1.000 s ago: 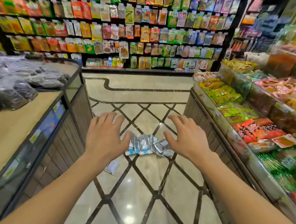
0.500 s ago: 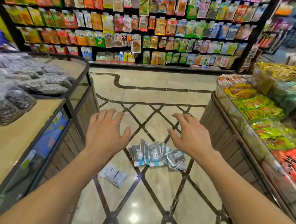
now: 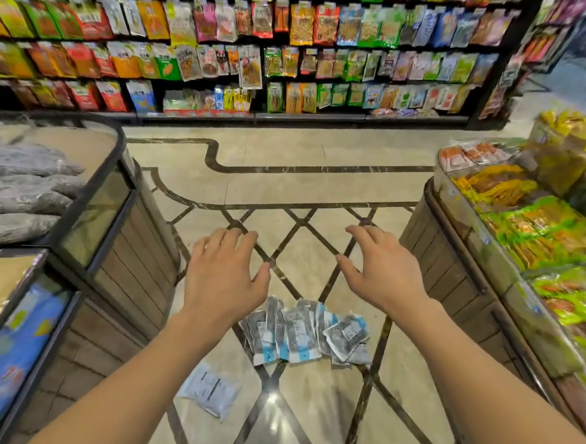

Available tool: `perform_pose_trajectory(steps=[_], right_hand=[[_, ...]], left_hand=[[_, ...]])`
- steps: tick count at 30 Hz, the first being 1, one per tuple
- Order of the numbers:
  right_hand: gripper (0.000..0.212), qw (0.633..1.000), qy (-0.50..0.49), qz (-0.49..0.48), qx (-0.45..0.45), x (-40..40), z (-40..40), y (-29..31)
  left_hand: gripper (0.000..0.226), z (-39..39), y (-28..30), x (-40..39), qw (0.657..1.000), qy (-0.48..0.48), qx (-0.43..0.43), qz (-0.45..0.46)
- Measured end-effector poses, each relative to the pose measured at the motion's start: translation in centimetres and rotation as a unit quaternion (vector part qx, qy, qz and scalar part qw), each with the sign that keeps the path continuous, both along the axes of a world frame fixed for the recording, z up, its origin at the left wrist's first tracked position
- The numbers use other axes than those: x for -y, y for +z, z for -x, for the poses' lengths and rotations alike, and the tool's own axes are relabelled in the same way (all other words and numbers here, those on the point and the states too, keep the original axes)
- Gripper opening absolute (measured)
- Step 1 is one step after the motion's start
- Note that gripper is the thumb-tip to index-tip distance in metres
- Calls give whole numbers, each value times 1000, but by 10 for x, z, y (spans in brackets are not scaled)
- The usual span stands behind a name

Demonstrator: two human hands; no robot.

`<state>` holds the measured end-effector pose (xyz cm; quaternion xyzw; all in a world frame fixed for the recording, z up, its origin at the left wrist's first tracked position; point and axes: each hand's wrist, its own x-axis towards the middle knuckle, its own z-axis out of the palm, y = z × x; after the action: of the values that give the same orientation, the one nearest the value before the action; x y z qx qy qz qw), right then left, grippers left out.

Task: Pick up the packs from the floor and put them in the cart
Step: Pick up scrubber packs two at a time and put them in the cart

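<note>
Left hand (image 3: 224, 279): palm down, fingers spread and empty, held above the floor, just left of the cluster of packs.
Right hand (image 3: 386, 274): palm down, fingers loosely splayed, holding nothing, above and to the right of the same cluster.
Packs (image 3: 307, 332): a fanned, overlapping cluster of grey-and-white sachets with light-blue ends, lying flat on the floor between the two forearms (print too small to read).
Single pack (image 3: 210, 390): one pale sachet lying apart from the cluster, nearer the camera, beside the left forearm.
Floor (image 3: 287, 183): glossy beige tile crossed by dark diamond inlay lines.
Left counter (image 3: 90, 209): wood-panelled, glass-edged display carrying grey plastic-wrapped bags (image 3: 22, 198).
Right counter (image 3: 453, 266): wood-panelled display holding green, yellow and orange snack packets (image 3: 538, 226).
Back shelf (image 3: 261, 48): wall rack of hanging multicoloured snack bags across the far end of the aisle (right edge blurred).
</note>
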<state>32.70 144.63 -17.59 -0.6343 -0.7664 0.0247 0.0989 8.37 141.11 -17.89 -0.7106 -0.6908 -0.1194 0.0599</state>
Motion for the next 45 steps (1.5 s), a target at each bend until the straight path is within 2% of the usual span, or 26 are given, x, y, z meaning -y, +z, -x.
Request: perform_pose_trajectory(steps=[7,19,28,32,36,39,42,45], right_hand=[[55,999,-28,28,0,-71,-11,-23],[57,989,-123,79,16,-173,-28,-86],[58,966,-212,142,-50,-191,-48,-167],[57,947,-255,189,-46,-184,-63,-219],[55,927,-274,252,-50,-191,-81,-297],[53,912,-290,284,-56,-207,-99,-372],[46,897,-307,306,-89,-223,-111,-459],[47,888,-281,353,-91,-225,-119,-549]], left_hand=[[67,-20,-22,-91,999,-46,18,24],[66,-38,-92,-235,987,-132,34,89],[59,-66,-189,-269,966,-179,30,183],[56,-85,-243,-270,954,-184,69,225],[61,-108,-313,-277,944,-188,65,263],[62,-124,-378,-281,943,-172,70,277],[62,-137,-453,-286,938,-179,22,297],[66,-145,-532,-291,928,-195,-3,317]])
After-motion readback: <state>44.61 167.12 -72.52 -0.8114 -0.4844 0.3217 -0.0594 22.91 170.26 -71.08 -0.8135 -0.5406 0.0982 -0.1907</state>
